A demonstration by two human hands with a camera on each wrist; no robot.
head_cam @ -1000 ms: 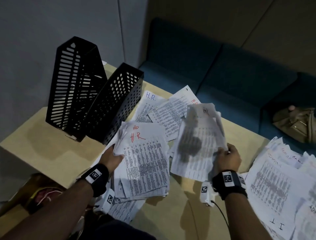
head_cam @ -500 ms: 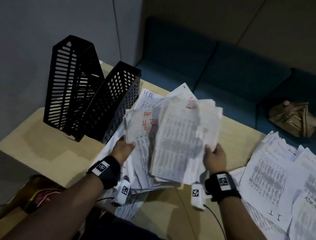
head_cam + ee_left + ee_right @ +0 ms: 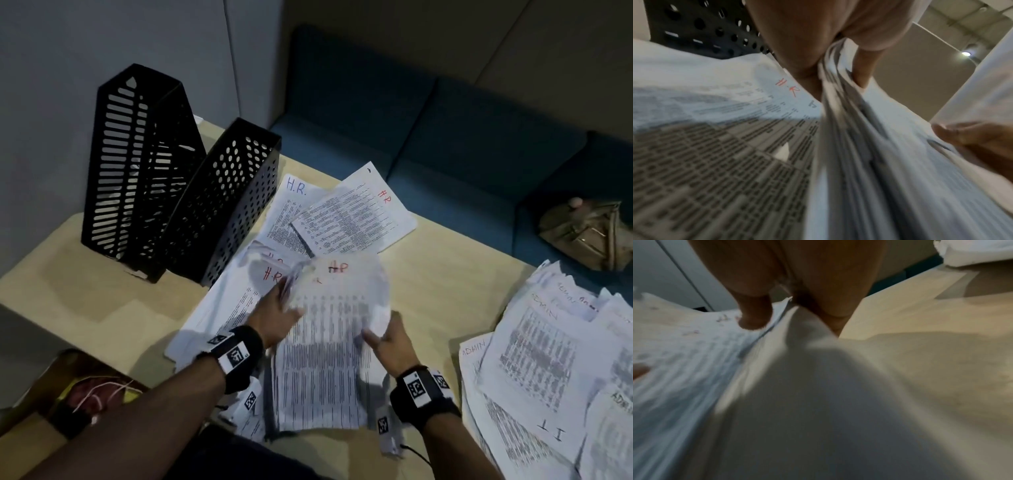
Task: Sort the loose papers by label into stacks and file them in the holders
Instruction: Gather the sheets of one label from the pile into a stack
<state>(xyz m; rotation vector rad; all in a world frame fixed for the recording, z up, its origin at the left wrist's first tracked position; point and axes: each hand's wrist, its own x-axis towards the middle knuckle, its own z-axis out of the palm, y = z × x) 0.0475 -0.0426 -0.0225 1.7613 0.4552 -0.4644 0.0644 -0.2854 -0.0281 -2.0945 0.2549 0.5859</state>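
Observation:
A stack of printed sheets labelled "HR" in red point(image 3: 325, 349) is held above the table between both hands. My left hand point(image 3: 282, 310) grips its left edge, thumb on top and fingers underneath; the left wrist view shows that stack point(image 3: 849, 138) squeezed between thumb and fingers. My right hand point(image 3: 378, 337) pinches the right edge, and in the right wrist view its thumb point(image 3: 754, 316) lies on the paper point(image 3: 797, 394). Two black holders stand at the back left: a tall slotted one point(image 3: 137, 164) and a lower perforated one point(image 3: 226, 202). More HR sheets point(image 3: 352, 219) lie on the table behind the stack.
A spread pile of sheets marked ADMIN and IT point(image 3: 548, 363) covers the table's right side. A blue sofa point(image 3: 428, 144) runs behind the table point(image 3: 102, 301), with a tan bag point(image 3: 582, 233) on it. A box with red cloth point(image 3: 92, 394) sits low on the left.
My right hand carried its sheets leftward onto the pile in my left hand. Both hands now hold one joined stack, nearer to me.

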